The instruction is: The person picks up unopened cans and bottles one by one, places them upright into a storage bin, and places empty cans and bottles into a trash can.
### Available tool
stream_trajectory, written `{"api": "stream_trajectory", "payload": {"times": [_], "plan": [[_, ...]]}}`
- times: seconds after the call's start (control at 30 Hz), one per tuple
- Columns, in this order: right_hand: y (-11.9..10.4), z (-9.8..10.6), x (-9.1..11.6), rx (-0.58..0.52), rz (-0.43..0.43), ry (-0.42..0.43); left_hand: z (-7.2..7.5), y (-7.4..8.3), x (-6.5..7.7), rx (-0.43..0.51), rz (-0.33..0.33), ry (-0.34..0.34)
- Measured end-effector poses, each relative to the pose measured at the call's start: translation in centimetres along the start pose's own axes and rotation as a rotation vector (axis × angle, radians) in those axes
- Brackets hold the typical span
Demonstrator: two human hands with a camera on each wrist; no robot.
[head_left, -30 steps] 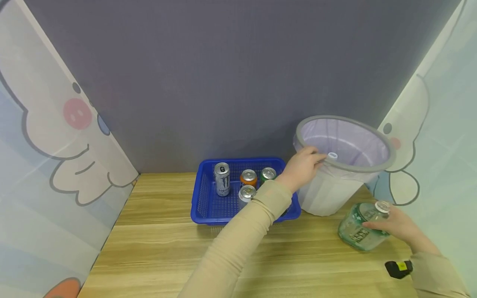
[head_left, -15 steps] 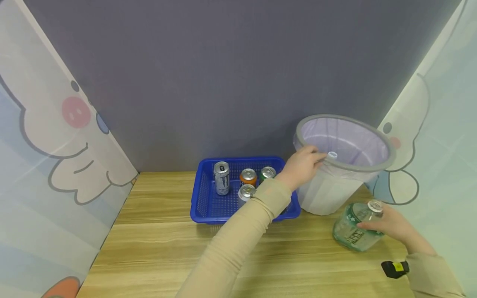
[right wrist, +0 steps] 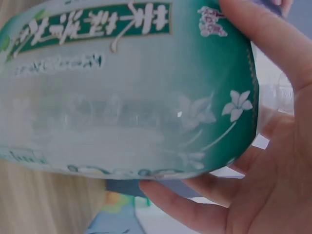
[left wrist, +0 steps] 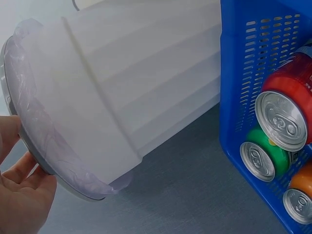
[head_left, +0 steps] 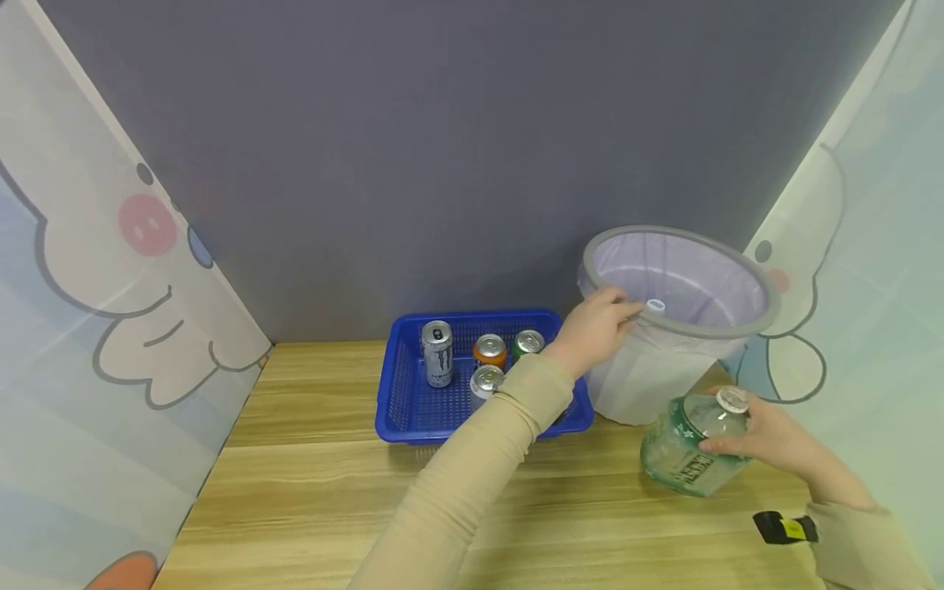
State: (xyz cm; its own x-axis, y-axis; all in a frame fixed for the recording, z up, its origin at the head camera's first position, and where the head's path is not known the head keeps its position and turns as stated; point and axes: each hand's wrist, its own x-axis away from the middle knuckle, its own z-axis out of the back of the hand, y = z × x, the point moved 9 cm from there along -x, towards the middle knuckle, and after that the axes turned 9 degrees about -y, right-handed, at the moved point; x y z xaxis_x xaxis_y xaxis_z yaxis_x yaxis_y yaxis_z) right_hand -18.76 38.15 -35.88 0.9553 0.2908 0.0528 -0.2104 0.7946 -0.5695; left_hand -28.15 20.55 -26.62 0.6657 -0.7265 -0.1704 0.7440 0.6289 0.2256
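In the head view my left hand (head_left: 599, 328) reaches over the blue basket and grips the grey rim of a white trash bin (head_left: 649, 381) lined with a pale purple bag. A small white cap-like disc (head_left: 655, 306) shows at its fingertips. The left wrist view shows the thumb and fingers (left wrist: 36, 185) at the bin's rim (left wrist: 36, 146). My right hand (head_left: 774, 438) holds a large clear plastic bottle (head_left: 689, 463) with a green floral label and white cap, around its shoulder. The bottle leans beside the bin; its label (right wrist: 131, 102) fills much of the right wrist view.
The blue basket (head_left: 413, 434) holds several drink cans: a silver one (head_left: 438, 356), an orange one (head_left: 490, 351), a green one (left wrist: 280, 156) and a red one (left wrist: 297, 78). A black object with a yellow patch (head_left: 785, 528) is by my right sleeve. A grey wall (head_left: 369, 164) stands behind.
My right hand has moved the bottle a little to the left, nearer the bin's base. The left hand has stayed at the bin's rim.
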Motion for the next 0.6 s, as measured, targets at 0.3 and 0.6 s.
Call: {"api": "stream_trajectory", "payload": {"times": [0.3,0.6], "plan": [[-2.2,3.3,1.2,0.043,0.076,0.096,-0.1,-0.1,0.0,-0.005,-0.006,0.012],[-3.9,6.8,3.2,-0.249,0.320,0.173,0.0,0.0,0.1,-0.004,-0.016,0.016]]}}
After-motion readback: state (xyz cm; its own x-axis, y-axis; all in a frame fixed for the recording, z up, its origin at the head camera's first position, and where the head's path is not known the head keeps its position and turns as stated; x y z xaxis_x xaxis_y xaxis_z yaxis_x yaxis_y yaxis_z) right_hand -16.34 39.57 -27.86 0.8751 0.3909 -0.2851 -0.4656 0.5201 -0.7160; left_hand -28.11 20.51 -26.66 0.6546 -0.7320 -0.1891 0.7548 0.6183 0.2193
